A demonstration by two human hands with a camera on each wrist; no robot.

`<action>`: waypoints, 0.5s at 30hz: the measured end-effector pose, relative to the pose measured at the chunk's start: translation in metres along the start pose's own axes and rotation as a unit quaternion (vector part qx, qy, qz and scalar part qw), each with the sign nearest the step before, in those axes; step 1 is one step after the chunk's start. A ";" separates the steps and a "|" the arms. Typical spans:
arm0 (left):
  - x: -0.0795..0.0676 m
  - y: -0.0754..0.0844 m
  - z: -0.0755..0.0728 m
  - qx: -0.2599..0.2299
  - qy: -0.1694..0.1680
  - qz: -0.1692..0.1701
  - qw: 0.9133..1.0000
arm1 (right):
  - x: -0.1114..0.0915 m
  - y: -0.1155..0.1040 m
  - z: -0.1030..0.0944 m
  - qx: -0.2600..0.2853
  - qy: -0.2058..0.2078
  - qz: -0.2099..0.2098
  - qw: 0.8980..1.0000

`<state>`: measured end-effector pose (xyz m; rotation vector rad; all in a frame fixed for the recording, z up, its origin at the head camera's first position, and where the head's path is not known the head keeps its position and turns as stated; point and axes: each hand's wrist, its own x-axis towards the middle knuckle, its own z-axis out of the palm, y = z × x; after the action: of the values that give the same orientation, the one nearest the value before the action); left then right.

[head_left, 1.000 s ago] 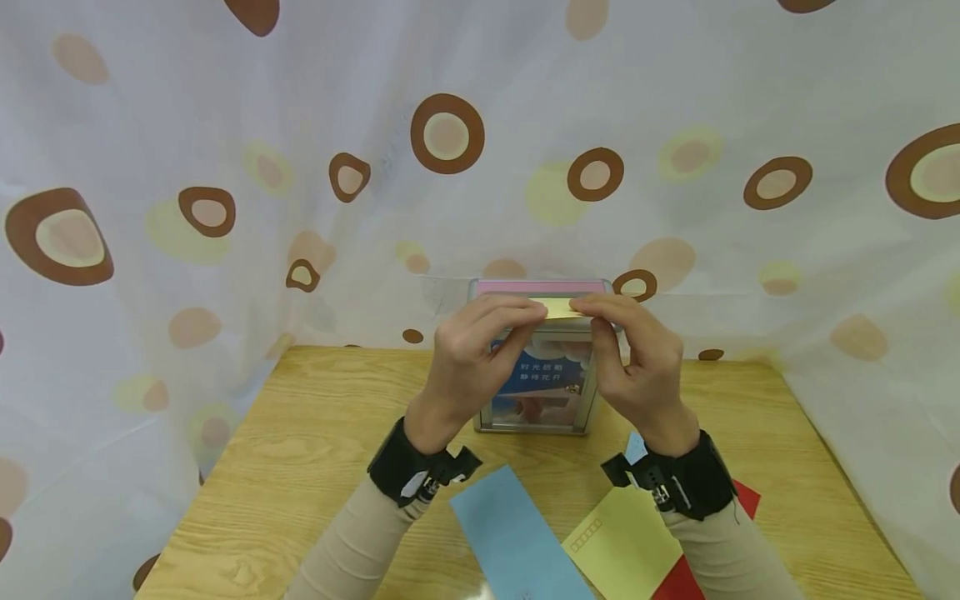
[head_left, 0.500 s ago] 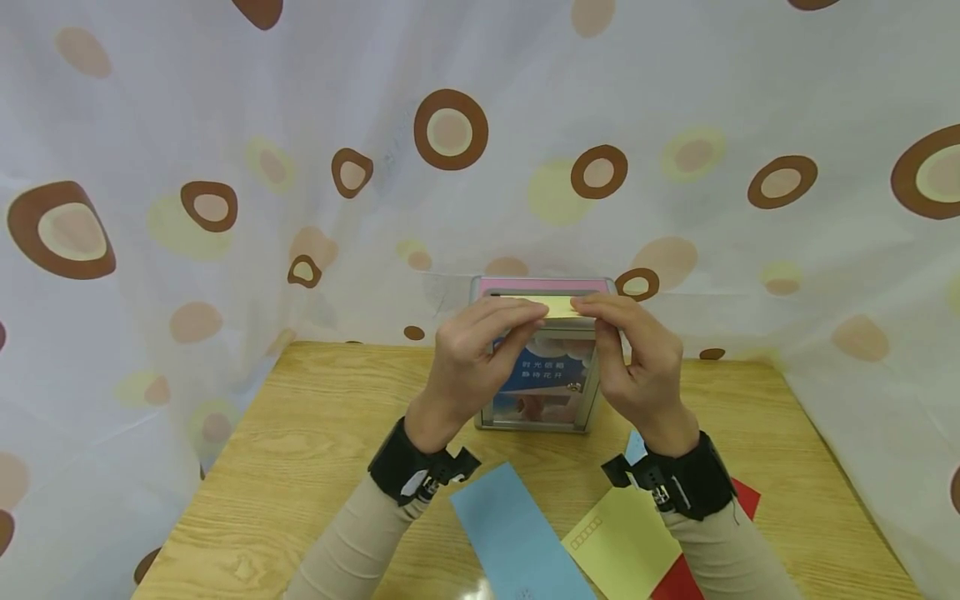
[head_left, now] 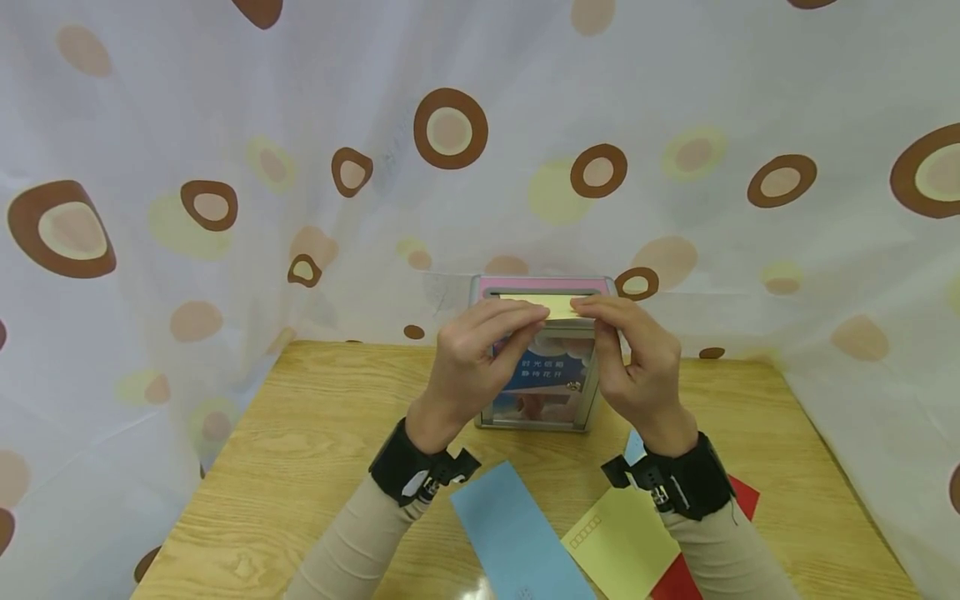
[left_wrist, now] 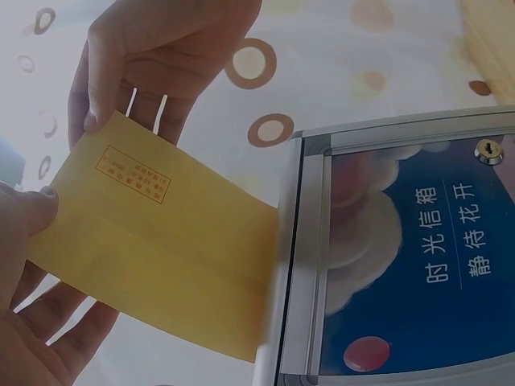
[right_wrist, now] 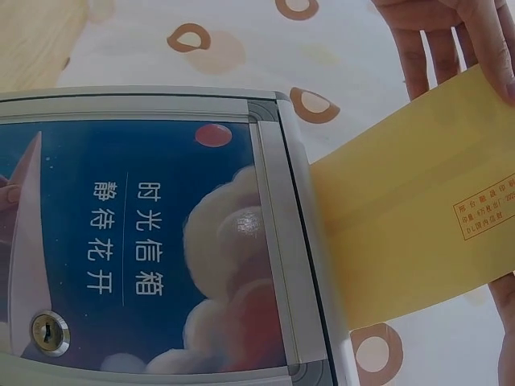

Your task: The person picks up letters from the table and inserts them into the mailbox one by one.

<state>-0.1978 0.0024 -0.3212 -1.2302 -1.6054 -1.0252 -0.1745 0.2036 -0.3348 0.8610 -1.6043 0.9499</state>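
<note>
A yellow envelope [head_left: 559,307] is held upright above a metal-framed letter box [head_left: 543,371] with a pink top. In the left wrist view, the envelope [left_wrist: 161,233] has its lower end hidden behind the box's top edge, where the slot lies. My left hand [head_left: 474,346] pinches one side of the envelope between thumb and fingers. On the opposite side, my right hand [head_left: 637,354] pinches it likewise. Red print marks the envelope [right_wrist: 434,209] in the right wrist view. A keyhole lock [right_wrist: 50,331] sits on the box's blue picture front.
On the wooden table [head_left: 300,467] before the box lies a blue envelope [head_left: 517,533]. Beside it, another yellow envelope [head_left: 618,537] overlaps a red envelope [head_left: 678,581], partly under my right forearm. A patterned curtain [head_left: 510,225] hangs close behind the box.
Both hands keep their hold on the yellow envelope and have barely moved. The head view has shifted slightly, and more of the envelope and slot shows above the left hand.
</note>
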 end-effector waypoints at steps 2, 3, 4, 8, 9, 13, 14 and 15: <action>-0.001 -0.001 0.000 0.001 0.001 0.000 1.000 | 0.000 0.001 0.000 -0.001 -0.001 0.001 1.000; -0.001 -0.001 0.000 0.001 0.001 0.000 1.000 | 0.000 0.001 0.000 -0.003 -0.001 0.001 1.000; -0.001 -0.001 0.000 0.001 0.001 -0.002 1.000 | 0.000 0.001 0.001 -0.004 -0.002 0.002 1.000; -0.002 -0.002 0.000 0.002 -0.001 -0.005 1.000 | -0.002 0.002 0.001 -0.005 -0.002 0.005 1.000; -0.002 -0.002 0.000 0.002 -0.001 -0.006 1.000 | -0.002 0.002 0.001 -0.005 -0.002 0.006 1.000; -0.003 -0.002 0.001 0.003 -0.003 -0.012 1.000 | -0.004 0.003 0.001 -0.003 -0.006 0.012 1.000; -0.003 -0.002 0.001 0.003 -0.004 -0.013 1.000 | -0.004 0.003 0.001 -0.002 -0.007 0.013 1.000; -0.003 -0.002 0.001 0.002 -0.004 -0.013 1.000 | -0.005 0.004 0.002 -0.001 -0.008 0.015 1.000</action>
<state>-0.1994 0.0016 -0.3249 -1.2140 -1.6336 -1.0343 -0.1773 0.2041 -0.3402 0.8471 -1.6349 0.9634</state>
